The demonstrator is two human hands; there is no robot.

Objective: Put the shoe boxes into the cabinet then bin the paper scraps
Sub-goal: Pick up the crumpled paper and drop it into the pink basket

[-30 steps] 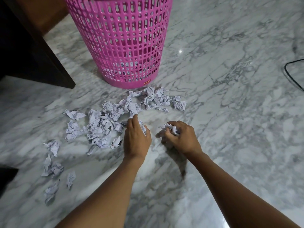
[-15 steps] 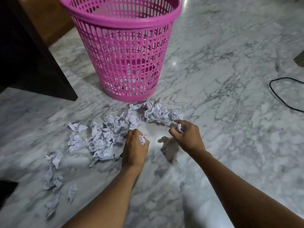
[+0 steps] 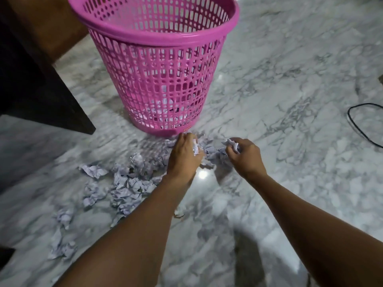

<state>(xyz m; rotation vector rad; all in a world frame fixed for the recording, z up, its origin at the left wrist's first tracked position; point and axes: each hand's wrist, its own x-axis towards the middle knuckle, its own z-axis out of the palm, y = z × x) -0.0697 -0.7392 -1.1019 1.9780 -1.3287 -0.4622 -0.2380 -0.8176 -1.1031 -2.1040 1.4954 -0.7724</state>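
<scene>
Farthest out at nine o'clock, a dark furniture panel (image 3: 41, 90) with flat, matt sides and a sharp lower corner stands on the marble floor (image 3: 290, 79), whose glossy white surface is veined with grey and carries a few bright glints. Loose paper scraps (image 3: 128, 183), pale lilac-white and crumpled into jagged balls and twists, lie strewn over the floor from the frame's eight o'clock in towards the centre. The thickest heap sits at the left hand's eight o'clock. At twelve o'clock stands the pink basket (image 3: 161, 69), an upright round plastic bin that tapers toward its base. Its wall is a lattice of small rectangular holes beneath a smooth, thick rim, and pale paper shows through the holes near the bottom. Just below the basket's base, the left hand (image 3: 184, 156) is curled, its grip closed round a crumpled scrap (image 3: 195, 147) that pokes out between thumb and fingers. At its three o'clock, near but apart, the right hand (image 3: 246, 156) pinches a second scrap (image 3: 233, 145) in a tight grip, above more crumpled paper on the floor. Out at three o'clock, a thin black cable (image 3: 358, 125) loops across the marble.
</scene>
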